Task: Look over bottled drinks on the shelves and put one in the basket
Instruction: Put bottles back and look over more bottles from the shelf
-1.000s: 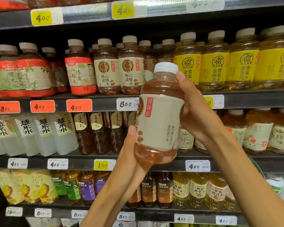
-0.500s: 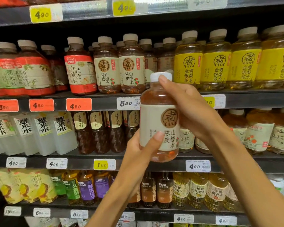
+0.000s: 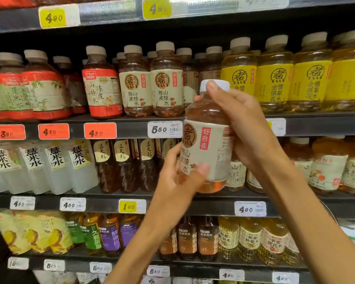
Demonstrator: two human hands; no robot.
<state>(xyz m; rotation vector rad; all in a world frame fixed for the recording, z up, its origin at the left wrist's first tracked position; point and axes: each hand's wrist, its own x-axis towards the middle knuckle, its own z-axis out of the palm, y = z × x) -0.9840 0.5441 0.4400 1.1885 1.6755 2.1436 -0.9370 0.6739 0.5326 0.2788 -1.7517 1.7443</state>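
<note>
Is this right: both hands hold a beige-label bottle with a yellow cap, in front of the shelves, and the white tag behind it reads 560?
Not quite. The cap is white, not yellow, as the head view shows. The rest holds: the left hand grips the beige-label bottle low, the right hand grips it by the neck, in front of the shelves, and the white tag behind reads 560.

Bright, even light; blurred, bowed edges

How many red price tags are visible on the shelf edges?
3. All sit on the second rail from the top, left side: one far left, one next, one further right. None seems hidden.
</note>
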